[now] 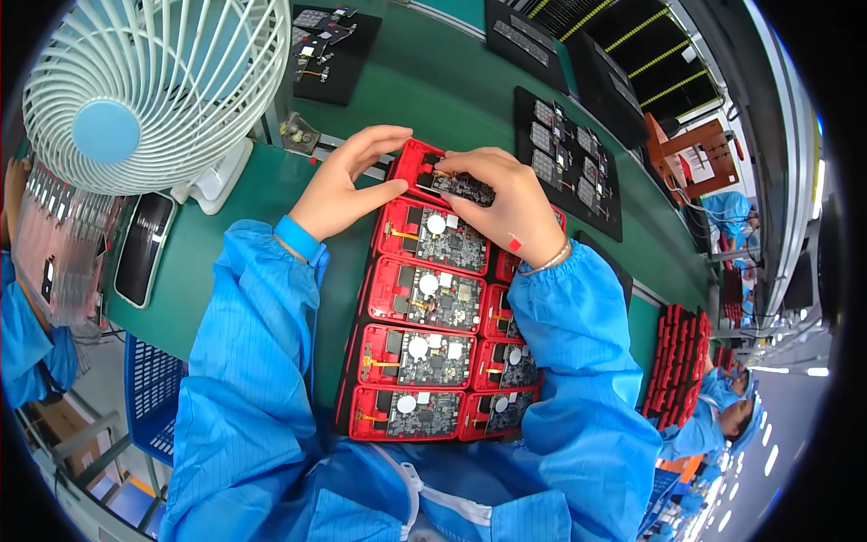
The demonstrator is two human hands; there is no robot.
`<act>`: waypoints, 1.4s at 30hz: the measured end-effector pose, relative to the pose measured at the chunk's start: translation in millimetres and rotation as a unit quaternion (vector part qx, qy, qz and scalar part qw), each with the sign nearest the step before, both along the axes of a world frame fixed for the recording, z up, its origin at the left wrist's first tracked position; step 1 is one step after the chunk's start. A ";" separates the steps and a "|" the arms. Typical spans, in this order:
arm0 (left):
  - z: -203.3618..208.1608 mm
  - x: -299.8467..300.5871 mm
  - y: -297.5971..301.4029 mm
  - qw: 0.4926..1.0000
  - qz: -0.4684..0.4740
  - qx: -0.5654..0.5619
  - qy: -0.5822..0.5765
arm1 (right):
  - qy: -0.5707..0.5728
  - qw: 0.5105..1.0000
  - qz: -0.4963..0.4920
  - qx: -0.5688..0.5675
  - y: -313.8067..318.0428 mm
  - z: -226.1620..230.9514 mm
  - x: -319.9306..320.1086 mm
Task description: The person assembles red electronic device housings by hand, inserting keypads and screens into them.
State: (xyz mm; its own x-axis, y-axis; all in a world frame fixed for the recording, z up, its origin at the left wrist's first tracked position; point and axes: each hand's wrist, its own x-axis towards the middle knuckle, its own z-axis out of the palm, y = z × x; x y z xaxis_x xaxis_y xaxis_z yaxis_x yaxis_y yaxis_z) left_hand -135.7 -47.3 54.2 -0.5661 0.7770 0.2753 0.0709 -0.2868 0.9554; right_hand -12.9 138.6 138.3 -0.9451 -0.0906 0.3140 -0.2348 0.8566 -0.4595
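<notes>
A black tray in front of me holds two columns of red plastic housings, most with a circuit board and a white round part inside. My right hand pinches a dark circuit board over the far-left red housing. The board lies partly over that housing; whether it is seated I cannot tell. At the same housing's left edge is my left hand, fingers and thumb spread, the thumb tip at its rim. My right forearm partly covers the right column.
A white fan stands at the left, near a phone-like black slab and stacked clear trays. Black mats with small parts lie at the back. Stacked red housings are at right; a blue basket is at lower left.
</notes>
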 end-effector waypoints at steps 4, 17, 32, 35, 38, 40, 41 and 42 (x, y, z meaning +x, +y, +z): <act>-0.6 -2.6 -1.1 0.999 -0.014 -0.013 -0.036 | -0.023 0.999 -0.008 -0.022 1.0 -2.8 0.9; -6.2 -2.0 2.0 0.997 -0.014 -0.015 -0.071 | -0.039 0.994 -0.016 -0.097 15.4 -14.7 2.8; 23.7 -1.1 -5.4 0.944 0.053 -0.059 0.319 | 0.009 0.997 -0.020 0.078 21.3 -14.0 21.8; 25.9 -5.3 -7.7 0.916 0.007 -0.098 0.388 | 0.048 0.996 -0.019 0.068 17.4 -20.8 22.1; 31.8 -7.2 0.1 0.900 -0.010 -0.103 0.423 | 0.043 0.996 -0.020 0.082 18.7 -22.6 21.2; 40.9 -7.7 3.3 0.883 -0.021 -0.118 0.454 | 0.037 0.997 -0.014 0.060 16.9 -25.4 20.9; 44.9 -7.7 5.7 0.877 -0.010 -0.131 0.462 | 0.038 0.997 -0.016 0.058 16.1 -26.0 19.6; 47.2 -6.9 8.8 0.872 0.001 -0.142 0.469 | 0.044 0.997 -0.017 0.065 17.2 -25.6 18.6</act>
